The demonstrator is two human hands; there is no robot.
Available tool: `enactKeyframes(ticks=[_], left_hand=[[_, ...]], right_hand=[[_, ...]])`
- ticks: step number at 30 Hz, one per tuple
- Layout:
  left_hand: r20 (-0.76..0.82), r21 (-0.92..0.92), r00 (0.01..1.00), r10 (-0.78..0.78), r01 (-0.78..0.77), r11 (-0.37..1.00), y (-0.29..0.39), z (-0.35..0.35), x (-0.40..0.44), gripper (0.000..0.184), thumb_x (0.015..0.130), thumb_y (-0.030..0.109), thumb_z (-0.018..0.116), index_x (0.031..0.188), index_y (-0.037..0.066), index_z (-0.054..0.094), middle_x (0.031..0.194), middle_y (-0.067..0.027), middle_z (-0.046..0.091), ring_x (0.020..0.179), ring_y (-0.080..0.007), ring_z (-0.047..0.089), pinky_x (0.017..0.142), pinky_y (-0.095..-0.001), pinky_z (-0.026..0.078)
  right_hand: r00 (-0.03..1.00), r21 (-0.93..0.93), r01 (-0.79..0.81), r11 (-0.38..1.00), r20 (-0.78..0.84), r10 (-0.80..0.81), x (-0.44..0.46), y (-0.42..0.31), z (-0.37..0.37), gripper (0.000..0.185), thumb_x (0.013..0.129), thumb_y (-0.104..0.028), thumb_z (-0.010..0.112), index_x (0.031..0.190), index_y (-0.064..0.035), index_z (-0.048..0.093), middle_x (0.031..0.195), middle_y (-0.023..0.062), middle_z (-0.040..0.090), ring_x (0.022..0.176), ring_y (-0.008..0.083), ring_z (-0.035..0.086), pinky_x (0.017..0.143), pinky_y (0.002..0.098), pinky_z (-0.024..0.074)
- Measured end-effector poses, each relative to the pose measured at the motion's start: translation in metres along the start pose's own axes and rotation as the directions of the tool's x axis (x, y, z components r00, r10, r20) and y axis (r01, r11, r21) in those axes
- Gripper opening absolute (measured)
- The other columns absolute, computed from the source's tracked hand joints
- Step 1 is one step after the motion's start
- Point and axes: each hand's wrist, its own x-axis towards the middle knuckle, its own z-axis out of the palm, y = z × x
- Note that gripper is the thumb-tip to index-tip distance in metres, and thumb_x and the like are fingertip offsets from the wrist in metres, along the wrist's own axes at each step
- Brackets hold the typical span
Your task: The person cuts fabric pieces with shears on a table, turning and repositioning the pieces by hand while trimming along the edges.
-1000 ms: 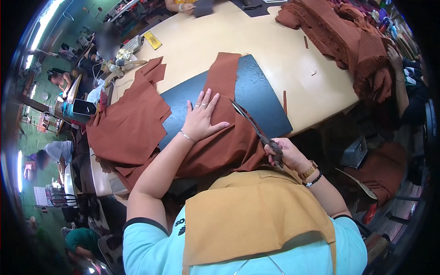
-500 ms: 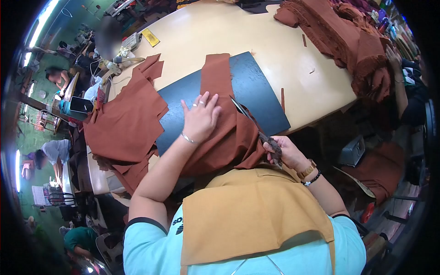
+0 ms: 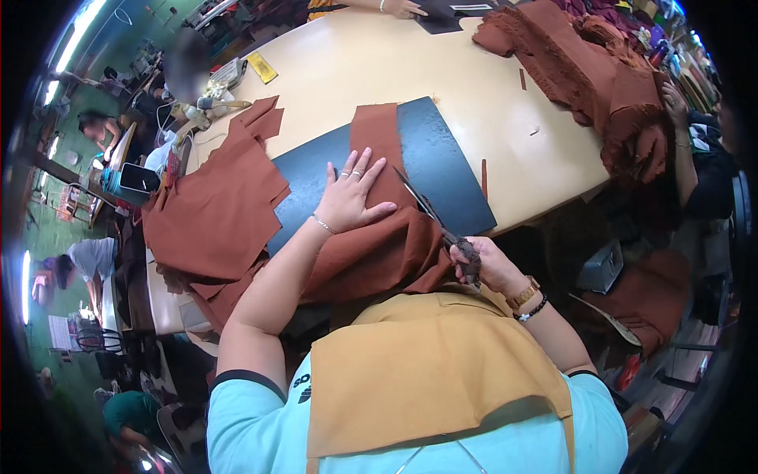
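Note:
My left hand (image 3: 353, 193) lies flat with fingers spread on a rust-brown piece of fabric (image 3: 359, 257). A narrow end of this fabric stretches away across a dark blue board (image 3: 446, 154), while the rest bunches toward my apron. My right hand (image 3: 488, 265) grips the scissors (image 3: 427, 207) by handles that look wrapped in dark material. Their blades point away from me and lie along the fabric's right edge, slightly apart near the tips. How far the lower blade reaches under the cloth is hidden.
More rust-brown fabric (image 3: 209, 209) lies left of the board, and a larger heap (image 3: 584, 71) covers the table's far right. Another person's hand (image 3: 675, 104) touches that heap. A different hand (image 3: 403, 8) is at the far edge. A yellow object (image 3: 261, 68) and brushes (image 3: 221, 103) sit far left.
My left thumb has spread away from the fingers, and the hand has shifted slightly. The fabric's far end has slid a little toward me. Another person's hand has appeared at the far edge.

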Motion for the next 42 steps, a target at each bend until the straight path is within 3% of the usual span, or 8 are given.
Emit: enactKeyframes(ticks=[12, 20, 24, 35, 42], left_hand=[[-0.050, 0.031, 0.991, -0.128, 0.130, 0.991, 0.023, 0.014, -0.010, 0.096, 0.078, 0.079, 0.045, 0.150, 0.018, 0.026, 0.156, -0.0171, 0.018, 0.144, -0.0363, 0.017, 0.102, -0.0748, 0.014], [-0.004, -0.043, 0.960, -0.279, 0.279, 0.959, 0.051, 0.000, -0.018, 0.094, 0.080, 0.074, 0.047, 0.151, 0.017, 0.024, 0.157, -0.0158, 0.017, 0.144, -0.0357, 0.015, 0.102, -0.0746, 0.013], [-0.015, -0.034, 0.965, -0.261, 0.261, 0.965, 0.059, 0.005, -0.021, 0.095, 0.079, 0.075, 0.047, 0.151, 0.017, 0.023, 0.156, -0.0164, 0.017, 0.144, -0.0363, 0.015, 0.101, -0.0755, 0.014], [-0.034, -0.063, 0.952, -0.304, 0.301, 0.951, 0.072, 0.012, -0.025, 0.097, 0.078, 0.078, 0.046, 0.150, 0.018, 0.025, 0.157, -0.0172, 0.013, 0.144, -0.0370, 0.015, 0.099, -0.0776, 0.014], [-0.070, -0.077, 0.963, -0.260, 0.255, 0.964, 0.078, 0.016, -0.032, 0.098, 0.077, 0.081, 0.041, 0.150, 0.016, 0.027, 0.156, -0.0188, 0.014, 0.145, -0.0363, 0.012, 0.098, -0.0784, 0.012]], right_hand=[[1.000, -0.006, -0.020, 1.000, 0.000, 0.020, 0.005, 0.009, -0.006, 0.026, 0.090, -0.035, 0.066, 0.086, -0.0094, 0.061, 0.070, -0.0031, 0.059, 0.061, 0.0040, 0.057, 0.056, 0.0197, 0.0478], [0.999, 0.090, 0.033, 0.995, -0.044, -0.029, -0.003, 0.013, 0.001, 0.018, 0.090, -0.025, 0.067, 0.085, -0.0084, 0.060, 0.071, -0.0042, 0.057, 0.060, 0.0042, 0.057, 0.055, 0.0194, 0.0477], [0.999, 0.059, -0.006, 0.998, -0.053, 0.009, 0.000, 0.006, 0.003, 0.019, 0.092, -0.026, 0.064, 0.087, -0.0083, 0.060, 0.075, -0.0038, 0.057, 0.062, 0.0054, 0.058, 0.056, 0.0207, 0.0486], [0.989, -0.028, 0.072, 0.997, -0.127, -0.075, -0.004, 0.013, 0.009, 0.022, 0.091, -0.029, 0.064, 0.087, -0.0078, 0.057, 0.074, -0.0006, 0.058, 0.059, 0.0093, 0.058, 0.055, 0.0231, 0.0490], [0.996, 0.097, 0.024, 0.995, -0.088, -0.016, 0.002, 0.011, 0.003, 0.019, 0.093, -0.023, 0.062, 0.092, -0.0047, 0.059, 0.078, 0.0004, 0.060, 0.065, 0.0083, 0.059, 0.060, 0.0232, 0.0505]])
